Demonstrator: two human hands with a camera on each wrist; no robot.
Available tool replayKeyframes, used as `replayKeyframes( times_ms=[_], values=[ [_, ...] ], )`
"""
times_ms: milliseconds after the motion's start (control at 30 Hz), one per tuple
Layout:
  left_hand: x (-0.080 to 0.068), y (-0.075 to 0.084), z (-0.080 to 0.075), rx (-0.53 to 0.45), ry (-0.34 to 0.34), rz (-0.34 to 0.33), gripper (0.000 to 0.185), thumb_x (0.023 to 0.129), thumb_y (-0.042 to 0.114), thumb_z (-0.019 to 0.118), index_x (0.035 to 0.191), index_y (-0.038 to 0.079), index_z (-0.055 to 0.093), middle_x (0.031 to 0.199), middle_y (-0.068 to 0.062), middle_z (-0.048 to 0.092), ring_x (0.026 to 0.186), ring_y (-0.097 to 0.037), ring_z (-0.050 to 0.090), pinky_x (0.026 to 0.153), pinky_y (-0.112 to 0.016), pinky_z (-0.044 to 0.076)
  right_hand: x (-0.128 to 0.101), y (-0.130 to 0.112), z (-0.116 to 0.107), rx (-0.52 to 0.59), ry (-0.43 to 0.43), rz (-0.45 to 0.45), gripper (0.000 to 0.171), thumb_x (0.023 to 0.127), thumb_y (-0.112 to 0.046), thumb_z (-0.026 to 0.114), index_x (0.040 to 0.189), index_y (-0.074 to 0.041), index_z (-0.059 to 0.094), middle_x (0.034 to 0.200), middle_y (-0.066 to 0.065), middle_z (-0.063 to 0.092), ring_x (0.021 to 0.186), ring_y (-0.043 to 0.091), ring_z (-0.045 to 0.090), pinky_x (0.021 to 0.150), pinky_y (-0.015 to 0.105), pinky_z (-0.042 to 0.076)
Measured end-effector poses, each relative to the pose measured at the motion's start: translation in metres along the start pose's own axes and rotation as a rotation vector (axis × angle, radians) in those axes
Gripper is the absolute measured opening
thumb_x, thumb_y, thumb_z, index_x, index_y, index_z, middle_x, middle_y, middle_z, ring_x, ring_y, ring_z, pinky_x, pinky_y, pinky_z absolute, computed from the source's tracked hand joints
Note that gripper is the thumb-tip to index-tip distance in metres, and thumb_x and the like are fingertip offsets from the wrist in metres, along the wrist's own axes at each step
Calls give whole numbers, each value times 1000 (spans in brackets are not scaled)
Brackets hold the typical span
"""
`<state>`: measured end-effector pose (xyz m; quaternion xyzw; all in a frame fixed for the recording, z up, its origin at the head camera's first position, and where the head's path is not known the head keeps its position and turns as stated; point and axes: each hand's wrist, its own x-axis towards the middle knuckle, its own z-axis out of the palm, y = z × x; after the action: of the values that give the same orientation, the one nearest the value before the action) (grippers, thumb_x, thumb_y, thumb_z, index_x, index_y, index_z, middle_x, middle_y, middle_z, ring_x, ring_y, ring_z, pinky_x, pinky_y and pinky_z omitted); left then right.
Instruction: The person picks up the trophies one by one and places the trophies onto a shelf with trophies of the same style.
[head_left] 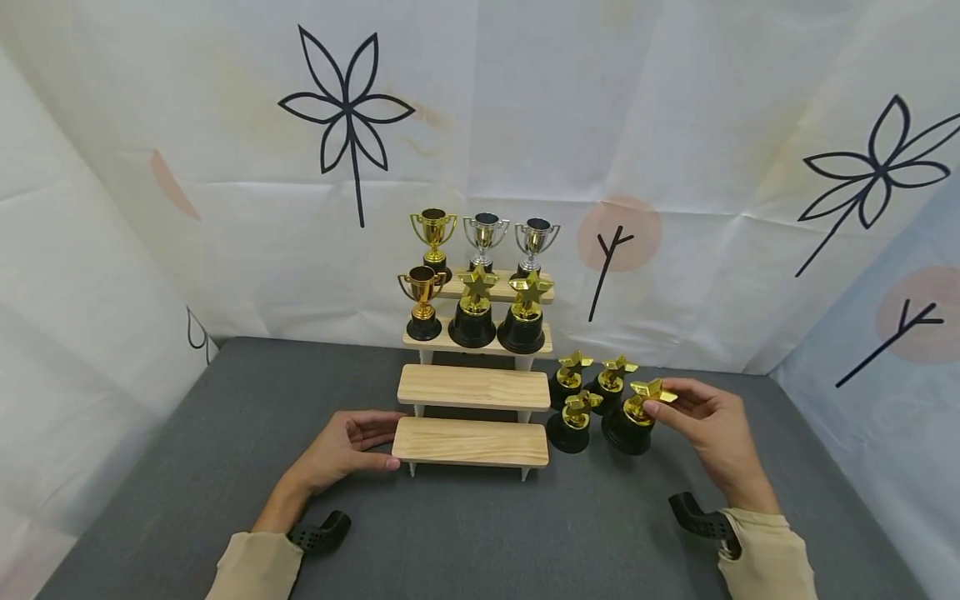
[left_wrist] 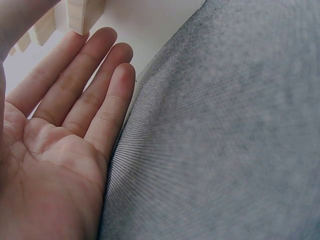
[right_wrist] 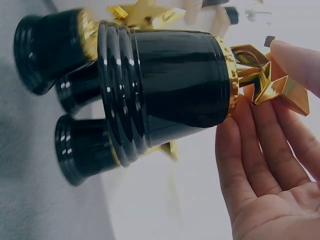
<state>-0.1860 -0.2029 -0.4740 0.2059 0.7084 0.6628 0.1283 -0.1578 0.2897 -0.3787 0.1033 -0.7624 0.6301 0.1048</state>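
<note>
A stepped wooden shelf (head_left: 472, 387) stands at the back middle of the grey table. My left hand (head_left: 375, 442) lies flat beside its lowest step (head_left: 470, 442), straight fingertips touching the step's left end; the left wrist view shows the open palm (left_wrist: 60, 150) under the board's corner (left_wrist: 82, 12). My right hand (head_left: 660, 398) pinches the gold star of a black-based star trophy (head_left: 632, 417) standing right of the shelf. In the right wrist view the fingers (right_wrist: 255, 150) lie under the star (right_wrist: 280, 87) and the thumb sits on top.
Three more star trophies (head_left: 573, 421) stand beside the held one. The top step carries a gold cup (head_left: 433, 233) and two silver cups (head_left: 486, 237); the second carries a gold cup (head_left: 422, 300) and two star trophies (head_left: 474, 312). A patterned cloth wall (head_left: 675, 167) closes in the table.
</note>
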Motion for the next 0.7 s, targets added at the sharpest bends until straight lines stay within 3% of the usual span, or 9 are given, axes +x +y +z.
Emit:
replayKeyframes(
  times_ms=[467,700],
  values=[
    [-1,0,-1,2,1,-16,71,79,3,87,138,-16,51,137,-33,55,122,-23,63,105,-39,52,-10,-37,16,96,-32,-78,32,86,17,71,115,5,70,101,3,74,84,13,73,71,24,63],
    [-1,1,0,2,9,-26,72,78,3,87,138,-16,51,138,-33,55,124,-30,61,105,-39,53,-13,-54,38,91,-54,-126,30,85,17,72,114,10,69,101,7,72,82,15,72,69,24,63]
  ],
)
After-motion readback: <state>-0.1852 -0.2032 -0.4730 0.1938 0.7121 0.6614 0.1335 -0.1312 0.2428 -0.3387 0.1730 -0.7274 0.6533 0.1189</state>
